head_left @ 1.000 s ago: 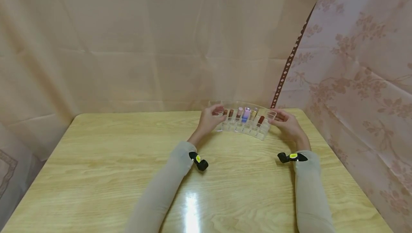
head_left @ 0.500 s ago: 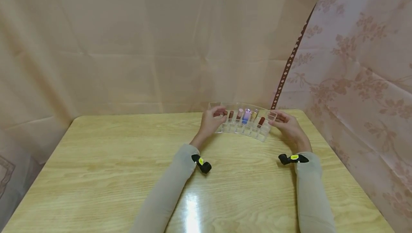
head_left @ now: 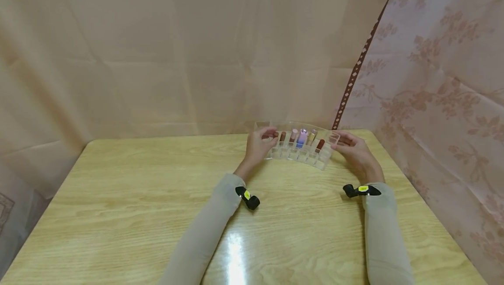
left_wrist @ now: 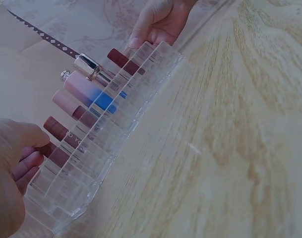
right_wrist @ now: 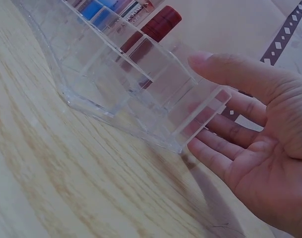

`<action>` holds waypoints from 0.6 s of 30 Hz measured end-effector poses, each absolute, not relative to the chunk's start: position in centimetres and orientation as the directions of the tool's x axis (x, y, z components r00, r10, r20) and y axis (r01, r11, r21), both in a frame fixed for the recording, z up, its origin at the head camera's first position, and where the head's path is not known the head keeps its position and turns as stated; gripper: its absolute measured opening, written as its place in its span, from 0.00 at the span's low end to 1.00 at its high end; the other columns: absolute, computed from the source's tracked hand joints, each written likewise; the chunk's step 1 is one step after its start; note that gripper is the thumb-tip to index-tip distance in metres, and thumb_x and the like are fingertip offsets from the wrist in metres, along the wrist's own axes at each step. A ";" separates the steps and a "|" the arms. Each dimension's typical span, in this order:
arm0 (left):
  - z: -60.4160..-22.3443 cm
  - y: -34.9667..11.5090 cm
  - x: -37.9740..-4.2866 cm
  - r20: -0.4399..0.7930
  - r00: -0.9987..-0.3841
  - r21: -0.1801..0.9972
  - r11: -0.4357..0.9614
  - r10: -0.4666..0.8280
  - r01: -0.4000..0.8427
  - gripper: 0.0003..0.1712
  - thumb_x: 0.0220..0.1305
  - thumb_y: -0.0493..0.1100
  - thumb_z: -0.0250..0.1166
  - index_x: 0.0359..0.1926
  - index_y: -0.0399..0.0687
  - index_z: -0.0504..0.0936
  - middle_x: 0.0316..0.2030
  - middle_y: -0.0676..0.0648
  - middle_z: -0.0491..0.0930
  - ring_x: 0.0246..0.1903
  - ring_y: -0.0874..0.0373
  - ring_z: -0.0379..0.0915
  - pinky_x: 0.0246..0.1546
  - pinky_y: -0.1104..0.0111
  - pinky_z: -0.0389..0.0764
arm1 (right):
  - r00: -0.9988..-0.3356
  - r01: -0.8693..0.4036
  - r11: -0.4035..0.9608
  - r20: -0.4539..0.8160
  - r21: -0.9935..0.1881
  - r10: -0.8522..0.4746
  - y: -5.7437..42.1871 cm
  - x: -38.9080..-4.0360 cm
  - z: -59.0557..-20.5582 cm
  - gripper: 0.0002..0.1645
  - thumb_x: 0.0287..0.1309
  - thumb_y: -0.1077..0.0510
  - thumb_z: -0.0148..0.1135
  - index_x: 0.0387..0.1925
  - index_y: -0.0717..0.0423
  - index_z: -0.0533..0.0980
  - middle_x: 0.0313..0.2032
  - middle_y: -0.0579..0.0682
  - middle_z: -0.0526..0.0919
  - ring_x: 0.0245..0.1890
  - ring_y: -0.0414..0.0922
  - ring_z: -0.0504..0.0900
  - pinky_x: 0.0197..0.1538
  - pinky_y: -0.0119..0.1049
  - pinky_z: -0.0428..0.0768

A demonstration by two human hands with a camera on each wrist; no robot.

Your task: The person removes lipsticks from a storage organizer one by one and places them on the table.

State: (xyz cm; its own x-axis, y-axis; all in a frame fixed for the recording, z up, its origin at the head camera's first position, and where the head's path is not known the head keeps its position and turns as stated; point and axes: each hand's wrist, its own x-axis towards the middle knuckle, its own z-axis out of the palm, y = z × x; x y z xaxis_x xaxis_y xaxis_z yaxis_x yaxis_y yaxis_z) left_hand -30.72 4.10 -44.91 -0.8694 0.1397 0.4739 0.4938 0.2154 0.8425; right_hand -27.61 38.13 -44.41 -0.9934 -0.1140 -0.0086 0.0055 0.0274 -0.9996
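Note:
A clear, curved lipstick organizer with stepped compartments stands at the back right of the table. In its back row are several lipsticks: brown tubes, a pink-capped one, a pink-and-blue one, a gold-capped one and a dark red one at the right. My left hand grips the organizer's left end, its thumb by the leftmost brown tube. At the right end my right hand holds the side wall, the thumb in front and fingers behind, visible through the plastic.
The wooden table reaches back to a beige curtain. A pink floral curtain hangs along the right side, close to the right arm. Black wrist cameras sit on both sleeves.
My left hand has shifted slightly right and covers more of the leftmost brown tube. Both hands keep hold of the organizer, which stays nearly in place.

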 end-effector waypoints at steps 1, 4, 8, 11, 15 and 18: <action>-44.9 4.1 -30.7 0.475 -0.869 0.843 0.213 0.138 0.495 0.16 0.61 0.29 0.70 0.50 0.28 0.84 0.43 0.36 0.87 0.44 0.44 0.84 0.53 0.58 0.85 | -0.994 0.002 0.027 -0.005 -1.000 -0.113 38.1 -27.6 -44.4 0.39 0.63 0.65 0.69 0.72 0.63 0.64 0.57 0.43 0.82 0.58 0.36 0.80 0.58 0.23 0.80; -44.8 4.1 -30.6 0.469 -0.873 0.845 0.220 0.136 0.488 0.15 0.61 0.29 0.70 0.50 0.29 0.84 0.43 0.36 0.87 0.44 0.44 0.84 0.52 0.59 0.86 | -0.994 0.003 0.033 -0.007 -0.999 -0.113 38.1 -27.6 -44.3 0.40 0.63 0.64 0.69 0.73 0.64 0.63 0.57 0.43 0.82 0.56 0.35 0.81 0.57 0.23 0.80; -44.8 4.1 -30.5 0.450 -0.882 0.848 0.244 0.138 0.471 0.15 0.62 0.30 0.70 0.50 0.31 0.85 0.43 0.38 0.87 0.44 0.46 0.84 0.52 0.61 0.85 | -0.994 0.022 0.038 -0.026 -0.999 -0.107 38.2 -27.6 -44.2 0.39 0.62 0.63 0.70 0.72 0.62 0.65 0.58 0.45 0.81 0.56 0.35 0.80 0.57 0.24 0.80; -44.5 4.1 -30.5 0.444 -0.885 0.845 0.263 0.138 0.465 0.15 0.62 0.30 0.70 0.50 0.31 0.85 0.44 0.38 0.87 0.45 0.47 0.84 0.53 0.62 0.85 | -0.993 0.024 0.046 -0.029 -0.999 -0.112 38.2 -27.6 -44.0 0.38 0.63 0.63 0.69 0.72 0.62 0.65 0.58 0.44 0.80 0.57 0.35 0.80 0.57 0.23 0.80; -44.0 4.0 -30.4 0.438 -0.887 0.833 0.307 0.142 0.461 0.14 0.62 0.31 0.71 0.49 0.34 0.86 0.44 0.39 0.87 0.44 0.48 0.85 0.52 0.63 0.85 | -0.994 0.022 0.071 -0.029 -0.997 -0.108 38.0 -27.8 -43.8 0.40 0.63 0.62 0.70 0.72 0.63 0.64 0.56 0.42 0.81 0.56 0.33 0.80 0.57 0.22 0.79; -43.6 4.0 -30.5 0.431 -0.890 0.824 0.338 0.150 0.455 0.13 0.62 0.31 0.71 0.49 0.36 0.86 0.44 0.40 0.87 0.45 0.48 0.85 0.52 0.64 0.85 | -0.995 0.030 0.073 -0.036 -0.997 -0.088 37.9 -28.0 -43.6 0.39 0.62 0.62 0.70 0.72 0.62 0.65 0.55 0.40 0.82 0.55 0.33 0.81 0.57 0.22 0.80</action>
State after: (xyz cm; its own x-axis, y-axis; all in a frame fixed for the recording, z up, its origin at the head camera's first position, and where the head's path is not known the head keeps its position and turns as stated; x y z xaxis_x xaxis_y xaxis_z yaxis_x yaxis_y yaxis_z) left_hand -30.46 4.00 -43.64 -0.8900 0.1500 0.4306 0.4555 0.3379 0.8236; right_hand -27.98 37.92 -43.60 -0.9955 -0.0876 -0.0361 0.0298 0.0726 -0.9969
